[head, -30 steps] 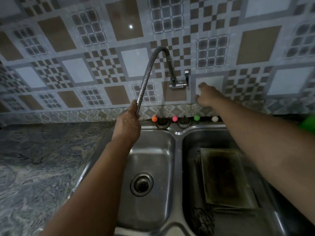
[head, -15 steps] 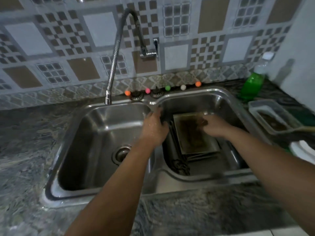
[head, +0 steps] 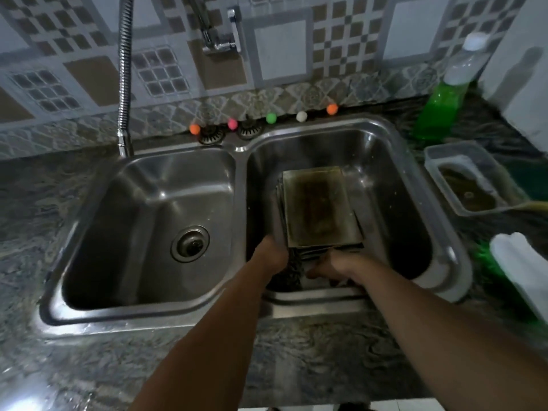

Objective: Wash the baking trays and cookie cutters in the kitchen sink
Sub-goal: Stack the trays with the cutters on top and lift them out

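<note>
Reaching into the right basin of the sink (head: 394,134), the left hand (head: 271,254) and right hand (head: 335,266) are meeting the near edge of stacked baking trays (head: 318,207). Their fingers are hiding in blur, so grip cannot be told. Five coloured balls (head: 271,118) are sitting behind; tray count is unclear.

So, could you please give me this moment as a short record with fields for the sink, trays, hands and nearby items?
sink: double steel sink; left basin holds only its drain
trays: stack of stained baking trays in the right basin
left hand: left hand at the stack's near left corner; grip unclear
right hand: right hand at the stack's near edge; fingers hidden
tap: flexible hose ends over the counter by the left basin; no water visible
counter: green soap bottle, plastic tub on the right
</note>
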